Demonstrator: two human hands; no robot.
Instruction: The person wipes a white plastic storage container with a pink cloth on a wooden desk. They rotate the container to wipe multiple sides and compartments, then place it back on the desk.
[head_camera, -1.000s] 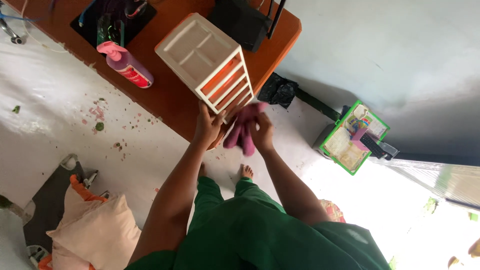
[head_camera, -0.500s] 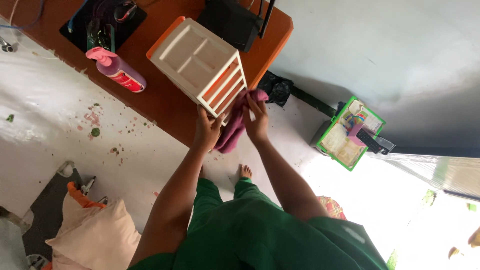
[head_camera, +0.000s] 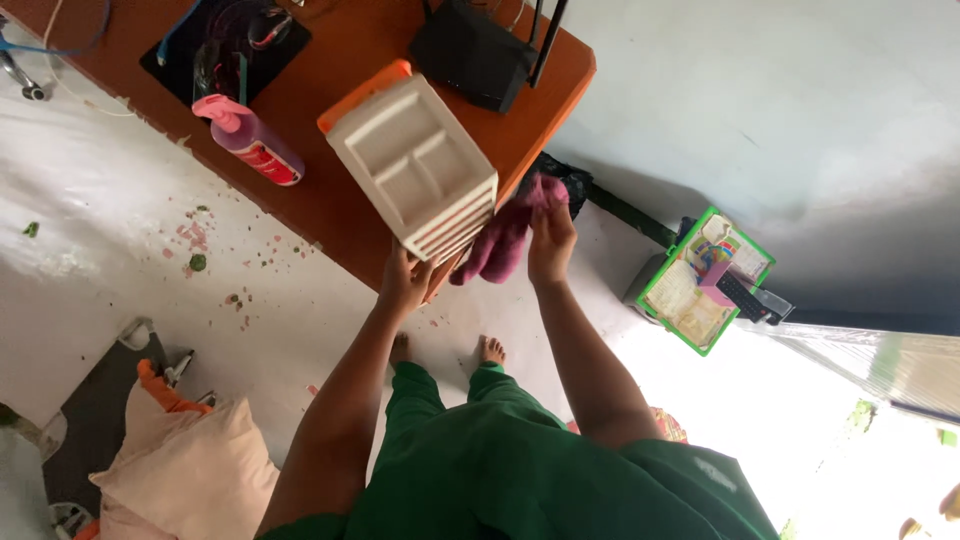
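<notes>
The left hand (head_camera: 405, 280) grips the near end of the drawer box (head_camera: 415, 170); the right hand (head_camera: 550, 240) holds a pink cloth (head_camera: 500, 245) beside it.

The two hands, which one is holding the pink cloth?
The right hand grips the pink cloth against the drawer unit's side; the left hand only steadies the cream drawer unit.

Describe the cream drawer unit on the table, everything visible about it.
The drawer unit looks like cream plastic, with an orange edge at its far end and orange showing between stacked drawer fronts. Its top has recessed panels. It sits tilted at the near edge of the brown table. The left hand grips its near corner; the right hand presses a pink cloth against its side.
</notes>
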